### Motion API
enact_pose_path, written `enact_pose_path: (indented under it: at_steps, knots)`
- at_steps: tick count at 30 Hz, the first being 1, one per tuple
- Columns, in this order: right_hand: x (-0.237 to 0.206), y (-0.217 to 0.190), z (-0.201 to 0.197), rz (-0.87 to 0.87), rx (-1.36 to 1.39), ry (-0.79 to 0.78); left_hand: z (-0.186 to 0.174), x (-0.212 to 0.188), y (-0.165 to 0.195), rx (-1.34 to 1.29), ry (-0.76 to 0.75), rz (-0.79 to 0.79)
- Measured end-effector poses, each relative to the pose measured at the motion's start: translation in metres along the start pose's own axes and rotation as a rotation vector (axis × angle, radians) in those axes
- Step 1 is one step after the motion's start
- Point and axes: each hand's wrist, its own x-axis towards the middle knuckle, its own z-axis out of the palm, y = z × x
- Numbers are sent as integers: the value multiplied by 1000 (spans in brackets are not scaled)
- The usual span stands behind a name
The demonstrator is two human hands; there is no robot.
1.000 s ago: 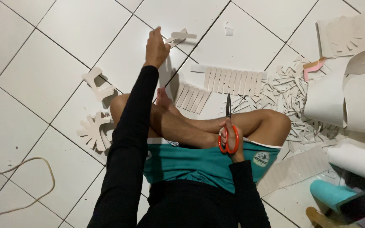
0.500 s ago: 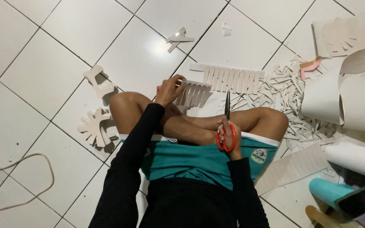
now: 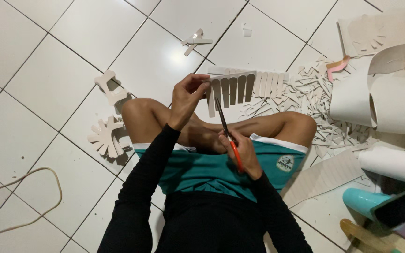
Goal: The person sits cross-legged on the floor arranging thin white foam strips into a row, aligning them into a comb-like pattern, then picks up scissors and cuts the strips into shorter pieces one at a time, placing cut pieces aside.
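Two hands at work above crossed legs, person seated on a white tiled floor [image 3: 48, 70]. Left hand [image 3: 187, 96] pinches the upper left edge of a pale comb-shaped card piece with long rounded teeth [image 3: 233, 86], held up off the floor with teeth hanging down, so the slots face the blades. Right hand [image 3: 242, 152] is closed through the orange handles of a pair of scissors [image 3: 226, 131]; blades point up toward the lower left teeth of the card; whether they are parted I cannot tell. A second, similar comb strip [image 3: 268, 82] lies flat on the floor just behind the held one. A heap of pale card offcuts [image 3: 319, 98] sits to the right of the knees, beside rolls of pale sheet material [image 3: 390, 103], within reach of the cutting hand. Finished beige cutouts [image 3: 106, 136] lie apart, left of the thigh, clear of the scrap. A pale cable [image 3: 24, 206] loops at lower left
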Motion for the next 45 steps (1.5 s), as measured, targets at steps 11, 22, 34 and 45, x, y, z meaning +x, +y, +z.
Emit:
enact_pose_path:
  at_steps: [11,22,34,45]
  knots:
    - [4,-11,-6,-130,2,139,32,-21,16,58,66,-69]
    - [3,3,-12,-152,229,200,46,-35,22,-20,-138,-36]
    - [4,-8,-25,-62,9,285,39,-31,29,-33,-175,-124]
    - [5,-26,-32,-163,62,184,49,-41,41,22,-123,-57]
